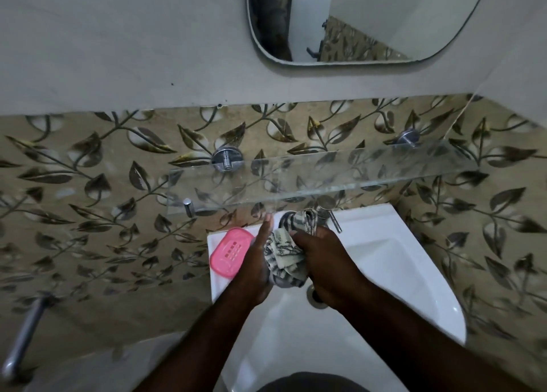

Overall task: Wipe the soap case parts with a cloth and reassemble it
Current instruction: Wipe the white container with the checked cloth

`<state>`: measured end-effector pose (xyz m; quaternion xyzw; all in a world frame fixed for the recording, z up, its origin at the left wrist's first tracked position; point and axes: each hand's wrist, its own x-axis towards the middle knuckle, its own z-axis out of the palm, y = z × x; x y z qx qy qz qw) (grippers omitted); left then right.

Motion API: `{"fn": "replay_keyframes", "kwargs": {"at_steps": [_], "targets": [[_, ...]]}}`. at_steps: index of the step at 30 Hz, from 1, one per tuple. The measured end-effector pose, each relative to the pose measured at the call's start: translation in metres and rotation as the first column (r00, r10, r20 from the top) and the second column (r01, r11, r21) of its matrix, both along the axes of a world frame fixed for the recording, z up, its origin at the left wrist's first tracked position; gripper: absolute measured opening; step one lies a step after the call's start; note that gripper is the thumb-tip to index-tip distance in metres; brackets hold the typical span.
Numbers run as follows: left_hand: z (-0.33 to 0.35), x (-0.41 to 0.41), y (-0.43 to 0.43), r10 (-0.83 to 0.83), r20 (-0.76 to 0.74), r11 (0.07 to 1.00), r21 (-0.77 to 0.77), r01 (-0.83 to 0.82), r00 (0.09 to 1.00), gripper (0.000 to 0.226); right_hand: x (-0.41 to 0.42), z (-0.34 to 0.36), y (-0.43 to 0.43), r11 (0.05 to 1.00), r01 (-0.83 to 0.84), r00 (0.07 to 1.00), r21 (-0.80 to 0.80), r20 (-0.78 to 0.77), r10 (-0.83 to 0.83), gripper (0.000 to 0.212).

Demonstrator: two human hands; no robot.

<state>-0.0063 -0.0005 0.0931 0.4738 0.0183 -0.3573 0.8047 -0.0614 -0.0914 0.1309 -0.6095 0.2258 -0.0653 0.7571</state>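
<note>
The fingers (299, 239) of the right hand (328, 261) curl tightly into a patterned cloth (284, 252), bunching it so a thick pad presses leftward. The left hand (256, 261) stands edge-up against the other side of the cloth, its fingers straight and extended toward the wall. It seems to brace something inside the folds, probably one soap case part being wiped, but the cloth hides whatever is there, so I cannot tell what that hand holds.

The other soap case part, a pink tray (231, 252) with slots, lies flat on the left rim of the white sink (384, 258), just beside the left hand. It is likely parked there so it stays within reach for reassembly.

Both hands work over the basin, likely so drips fall into it. The tap (333, 218) stands just beyond the cloth, and a glass shelf (310, 175) hangs on the leaf-patterned wall farther back.
</note>
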Motion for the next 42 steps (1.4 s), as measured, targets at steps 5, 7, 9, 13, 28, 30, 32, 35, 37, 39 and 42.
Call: {"fn": "replay_keyframes", "kwargs": {"at_steps": [5, 7, 9, 13, 28, 30, 32, 35, 37, 39, 42], "targets": [[0.013, -0.003, 0.009, 0.020, 0.133, 0.989, 0.140, -0.039, 0.991, 0.044, -0.008, 0.017, 0.001, 0.912, -0.266, 0.959, -0.311, 0.011, 0.283, 0.021], [0.013, -0.001, 0.009, 0.041, 0.090, 0.992, 0.119, -0.052, 0.995, 0.045, -0.006, 0.018, 0.000, 0.754, -0.248, 0.943, -0.608, 0.025, 0.331, 0.018], [0.017, 0.002, 0.012, 0.087, 0.033, 0.991, 0.103, -0.090, 0.996, 0.053, -0.007, 0.015, -0.004, 0.520, -0.323, 0.889, -0.791, -0.064, 0.454, 0.013], [0.015, -0.003, 0.011, 0.110, 0.074, 0.979, 0.165, -0.121, 0.991, 0.044, -0.021, -0.003, -0.017, -0.131, -0.410, 0.676, -0.903, -0.397, 0.621, 0.012], [0.014, -0.023, -0.008, 0.228, -0.188, 0.968, -0.058, -0.242, 0.955, 0.054, -0.029, 0.004, -0.063, 0.984, -0.124, 0.992, 0.126, 0.039, 0.120, 0.019], [0.017, -0.031, -0.016, 0.170, -0.126, 0.985, -0.013, -0.173, 0.977, 0.060, -0.033, 0.003, -0.058, 0.960, -0.213, 0.977, 0.183, 0.044, 0.208, 0.017], [0.008, -0.031, -0.021, 0.192, -0.072, 0.980, 0.063, -0.188, 0.979, 0.050, -0.035, 0.000, -0.056, 0.956, -0.259, 0.966, 0.138, 0.043, 0.256, 0.010], [0.008, -0.026, -0.023, 0.269, -0.011, 0.951, 0.161, -0.264, 0.963, 0.032, -0.033, -0.009, -0.062, 0.939, -0.323, 0.946, 0.115, 0.059, 0.318, 0.021], [0.005, -0.023, -0.021, 0.255, 0.008, 0.964, 0.081, -0.255, 0.967, 0.045, -0.031, -0.010, -0.067, 0.915, -0.342, 0.939, 0.214, 0.089, 0.331, 0.027], [0.010, -0.027, -0.018, 0.261, -0.037, 0.965, 0.005, -0.261, 0.965, 0.056, -0.029, -0.014, -0.071, 0.890, -0.353, 0.936, 0.290, 0.114, 0.334, 0.028], [0.000, -0.031, -0.007, 0.225, -0.093, 0.964, -0.120, -0.236, 0.970, 0.034, -0.027, -0.021, -0.075, 0.866, -0.408, 0.913, 0.289, 0.123, 0.389, 0.028]]}}
